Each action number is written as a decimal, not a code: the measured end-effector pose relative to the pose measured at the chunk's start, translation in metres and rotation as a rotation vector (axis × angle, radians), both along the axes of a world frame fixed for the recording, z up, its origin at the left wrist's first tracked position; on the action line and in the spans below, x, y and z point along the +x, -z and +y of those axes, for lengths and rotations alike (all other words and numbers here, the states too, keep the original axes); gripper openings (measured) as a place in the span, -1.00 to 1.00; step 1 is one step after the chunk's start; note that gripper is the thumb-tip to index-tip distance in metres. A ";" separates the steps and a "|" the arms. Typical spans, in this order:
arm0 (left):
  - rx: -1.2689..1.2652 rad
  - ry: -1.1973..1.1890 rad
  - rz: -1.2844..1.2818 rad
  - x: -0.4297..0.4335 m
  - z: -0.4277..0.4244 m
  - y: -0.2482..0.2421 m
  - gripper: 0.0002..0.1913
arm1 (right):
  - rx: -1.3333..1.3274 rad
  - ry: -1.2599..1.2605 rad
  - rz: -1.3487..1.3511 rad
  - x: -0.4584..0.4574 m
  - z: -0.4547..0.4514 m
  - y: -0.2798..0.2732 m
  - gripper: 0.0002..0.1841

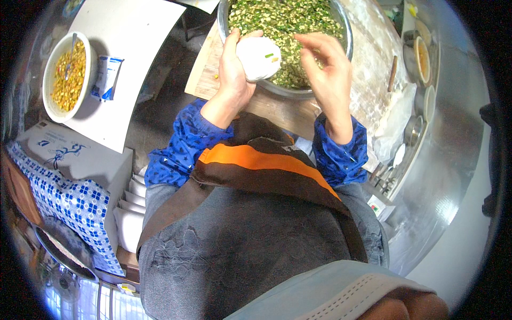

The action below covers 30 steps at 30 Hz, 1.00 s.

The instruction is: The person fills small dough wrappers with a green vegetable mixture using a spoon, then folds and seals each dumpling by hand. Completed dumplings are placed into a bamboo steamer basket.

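Observation:
My left hand [237,68] cradles a round white dough ball [258,60], probably a filled bun. Bits of green and yellow filling stick to its surface. To its right my right hand [329,68] is raised with bent fingers parted and nothing visible between them. Behind and below both hands stands a large metal bowl [349,30] of chopped green and pale yellow filling [280,18]. The bowl rests on a wooden board [204,76].
A floury work surface [372,52] with a thin wooden stick [393,74] and a plastic sheet [394,124] lies right. Several small bowls [422,60] line its far edge. Left, a white table [132,28] carries a bowl of yellow filling [68,76] and a blue-white packet [107,78].

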State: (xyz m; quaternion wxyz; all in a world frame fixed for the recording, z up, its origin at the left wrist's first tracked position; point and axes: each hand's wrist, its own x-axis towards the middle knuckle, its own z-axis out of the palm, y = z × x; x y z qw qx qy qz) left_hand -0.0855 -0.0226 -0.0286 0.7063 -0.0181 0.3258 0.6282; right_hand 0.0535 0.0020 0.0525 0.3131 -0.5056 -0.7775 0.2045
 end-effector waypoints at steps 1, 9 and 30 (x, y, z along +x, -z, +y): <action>0.007 0.011 0.003 0.001 0.000 0.000 -0.44 | -0.116 -0.049 0.080 -0.001 -0.002 0.000 -0.81; 0.011 0.052 0.032 0.009 -0.004 -0.003 -0.46 | -0.334 -0.083 0.248 -0.002 -0.013 0.001 -0.87; 0.039 0.286 -0.132 0.013 -0.012 -0.011 -0.51 | -0.471 -0.080 0.611 0.004 0.003 -0.014 -0.71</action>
